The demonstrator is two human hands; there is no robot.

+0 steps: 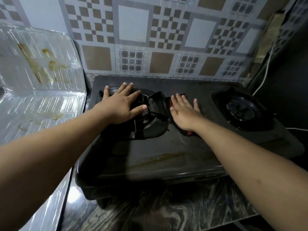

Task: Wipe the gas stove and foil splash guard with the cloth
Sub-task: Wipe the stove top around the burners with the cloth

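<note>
A black two-burner gas stove sits on a dark marbled counter. My left hand lies flat with spread fingers on the left burner grate, which is tilted out of its seat. In the middle of the stove top my right hand presses flat on a dark cloth with red patches, most of which the palm hides. The shiny foil splash guard stands at the left of the stove and bears brown grease stains.
The right burner keeps its grate in place. A brownish streak runs along the stove's front part. Patterned wall tiles rise right behind the stove. A white cable hangs at the right by a dark wall.
</note>
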